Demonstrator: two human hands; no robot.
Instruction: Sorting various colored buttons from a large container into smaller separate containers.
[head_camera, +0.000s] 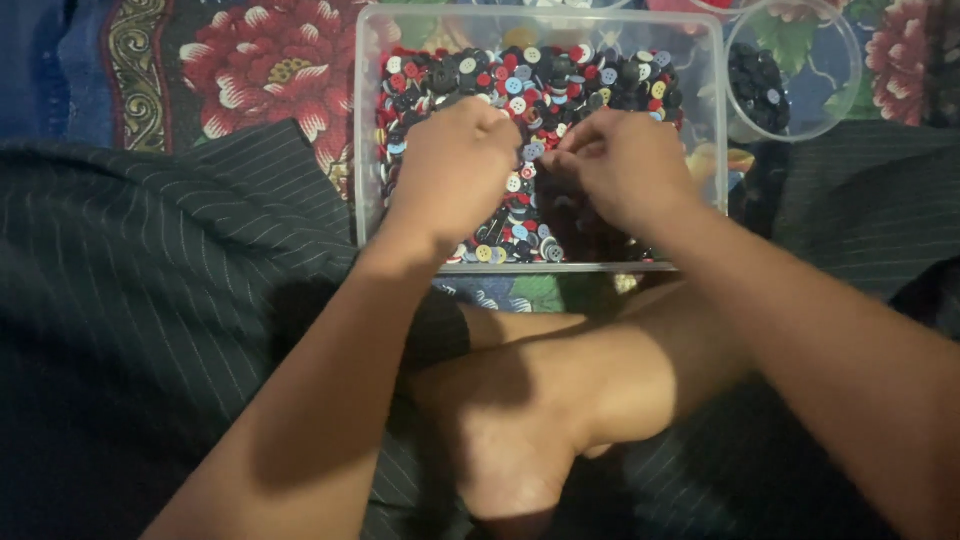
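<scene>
A clear tub (368, 120) is showing a heap of buttons (560, 75) in red, black, white, blue and some yellow. At far right, a clear cup (840, 60) is holding dark buttons (758, 85). The trousers (150, 270) are looking black with thin pale pinstripes. The cloth (255, 60) underneath is displaying red flowers on dark blue.
</scene>
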